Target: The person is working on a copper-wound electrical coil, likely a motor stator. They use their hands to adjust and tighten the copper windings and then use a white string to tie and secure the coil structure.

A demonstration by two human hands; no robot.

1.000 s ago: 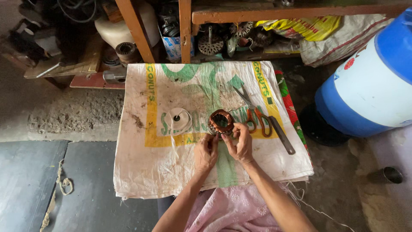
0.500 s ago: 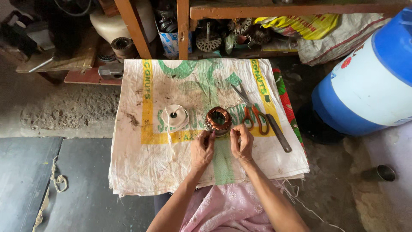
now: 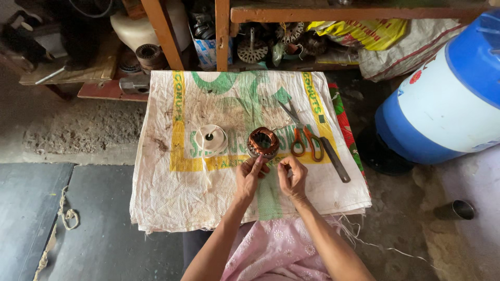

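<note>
Copper-wound motor coil [image 3: 263, 141] on the sack-covered desk [image 3: 172, 198] looks heavy and rigid with delicate wire; left hand [image 3: 250, 177] pinches its rim, right hand [image 3: 292, 177] pinches something too small to identify.

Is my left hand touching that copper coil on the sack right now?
Touching. The head view shows the left hand with its fingertips against the near rim of the copper-wound motor coil, no gap between them.
</note>
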